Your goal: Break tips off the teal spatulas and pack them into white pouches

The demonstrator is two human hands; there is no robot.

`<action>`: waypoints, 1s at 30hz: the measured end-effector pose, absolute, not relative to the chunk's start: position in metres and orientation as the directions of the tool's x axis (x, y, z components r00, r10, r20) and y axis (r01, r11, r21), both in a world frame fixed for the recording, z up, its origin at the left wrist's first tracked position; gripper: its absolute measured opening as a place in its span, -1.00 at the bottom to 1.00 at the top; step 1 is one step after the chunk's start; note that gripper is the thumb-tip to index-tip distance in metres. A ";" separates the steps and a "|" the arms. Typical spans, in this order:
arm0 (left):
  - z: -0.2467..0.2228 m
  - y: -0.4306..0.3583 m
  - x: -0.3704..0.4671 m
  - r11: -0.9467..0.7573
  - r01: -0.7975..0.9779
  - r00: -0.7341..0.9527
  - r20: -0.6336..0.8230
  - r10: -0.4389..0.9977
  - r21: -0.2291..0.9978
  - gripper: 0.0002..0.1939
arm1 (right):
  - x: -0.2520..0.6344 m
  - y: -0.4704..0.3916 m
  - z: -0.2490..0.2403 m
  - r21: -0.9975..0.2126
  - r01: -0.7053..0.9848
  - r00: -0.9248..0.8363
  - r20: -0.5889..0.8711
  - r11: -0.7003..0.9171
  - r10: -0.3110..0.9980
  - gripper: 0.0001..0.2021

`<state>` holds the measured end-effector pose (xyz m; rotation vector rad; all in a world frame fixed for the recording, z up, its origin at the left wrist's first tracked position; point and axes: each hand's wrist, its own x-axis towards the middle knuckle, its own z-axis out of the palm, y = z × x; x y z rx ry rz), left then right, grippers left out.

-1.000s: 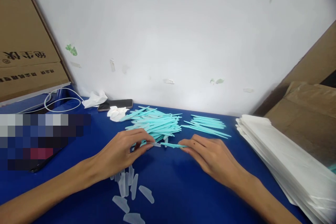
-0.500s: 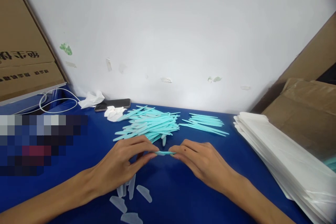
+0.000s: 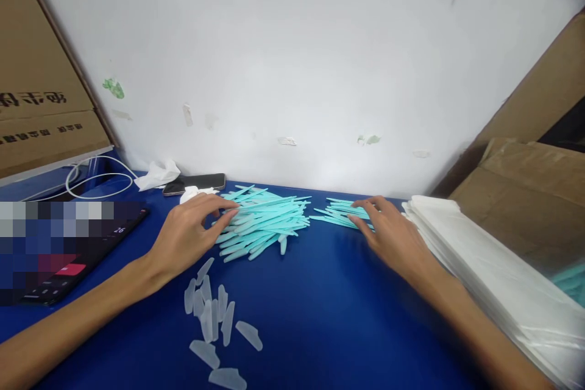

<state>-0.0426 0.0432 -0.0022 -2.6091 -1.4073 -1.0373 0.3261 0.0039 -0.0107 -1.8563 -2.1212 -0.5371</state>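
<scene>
A large heap of slim turquoise eyebrow razors [image 3: 265, 219] lies on the blue table. My left hand [image 3: 194, 225] is at the heap's left edge, thumb and forefinger closing on the end of a razor there. Right of the heap is a smaller, neater row of the same razors [image 3: 340, 212]. Over its right end is my right hand [image 3: 388, 225], thumb and fingers apart, nothing visibly gripped. Several translucent blade covers [image 3: 210, 320] are scattered on the table in front of my left hand.
A phone [image 3: 201, 183] and crumpled tissues [image 3: 158, 175] lie by the wall. To the left are a propped, partly blurred screen [image 3: 98, 253], a white cable [image 3: 103, 177] and a cardboard box [image 3: 46, 67]. White flat bags [image 3: 493, 274] and another box [image 3: 534, 195] stand right.
My hands, which held one razor together in the middle, have parted. The left went up-left to the large heap, the right up-right to the small row. The razor has left the middle.
</scene>
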 end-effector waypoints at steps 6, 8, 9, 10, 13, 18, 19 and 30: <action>-0.003 0.046 -0.044 -0.598 0.778 0.460 0.473 0.751 0.193 -0.69 | 0.350 0.019 -0.032 0.114 0.970 -0.235 0.236 0.213 0.943 -0.68; 0.005 0.040 -0.042 -0.646 0.742 0.493 0.506 0.708 0.180 -0.71 | 0.350 0.021 -0.034 0.103 0.969 -0.242 0.226 0.224 0.944 -0.72; 0.011 0.035 -0.041 -0.679 0.710 0.533 0.488 0.691 0.187 -0.73 | 0.350 0.021 -0.034 0.096 0.969 -0.244 0.221 0.228 0.944 -0.74; 0.017 0.031 -0.041 -0.714 0.668 0.587 0.442 0.678 0.210 -0.75 | 0.350 0.022 -0.033 0.087 0.969 -0.245 0.216 0.232 0.945 -0.75; 0.034 0.016 -0.040 -0.697 0.616 0.718 0.104 0.688 0.367 -0.78 | 0.350 0.022 -0.031 0.051 0.971 -0.238 0.200 0.233 0.950 -0.78; 0.037 0.002 -0.042 -0.595 0.650 0.741 -0.222 0.633 0.473 -0.79 | 0.350 0.018 -0.024 -0.013 0.975 -0.215 0.169 0.220 0.962 -0.73; 0.036 0.001 -0.042 -0.581 0.652 0.741 -0.247 0.624 0.488 -0.78 | 0.350 0.017 -0.022 -0.028 0.977 -0.204 0.164 0.212 0.965 -0.72; 0.028 0.004 -0.037 -0.534 0.635 0.750 -0.277 0.601 0.558 -0.93 | 0.350 0.014 -0.011 -0.072 0.982 -0.155 0.234 0.176 0.960 -0.78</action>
